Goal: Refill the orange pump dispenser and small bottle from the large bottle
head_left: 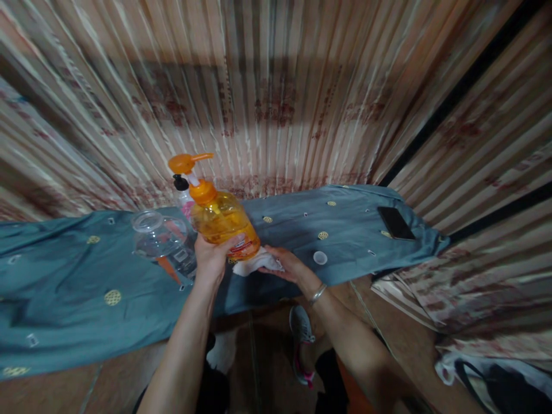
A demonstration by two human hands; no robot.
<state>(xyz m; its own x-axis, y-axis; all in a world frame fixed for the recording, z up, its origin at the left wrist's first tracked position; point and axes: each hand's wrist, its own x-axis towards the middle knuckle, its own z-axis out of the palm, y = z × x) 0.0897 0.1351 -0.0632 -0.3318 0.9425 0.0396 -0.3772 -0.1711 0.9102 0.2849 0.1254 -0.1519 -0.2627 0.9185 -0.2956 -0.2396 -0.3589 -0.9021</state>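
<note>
My left hand (211,257) is wrapped round an orange pump bottle (226,221) of amber liquid, which leans to the left above the bench. A white cloth (257,262) is in my right hand (284,264), pressed against the bottle's base; the fingers are partly hidden under the cloth. Left of the bottle stands a clear plastic jug (159,238) with an orange part showing through it. Behind them is a smaller bottle with a black pump (180,183), mostly covered by the orange one.
A blue-green patterned cloth (297,224) covers the long bench. On it to the right lie a small white cap (319,257) and a dark phone (395,223). Pleated curtains (280,98) hang behind. A bag (495,376) sits at the lower right.
</note>
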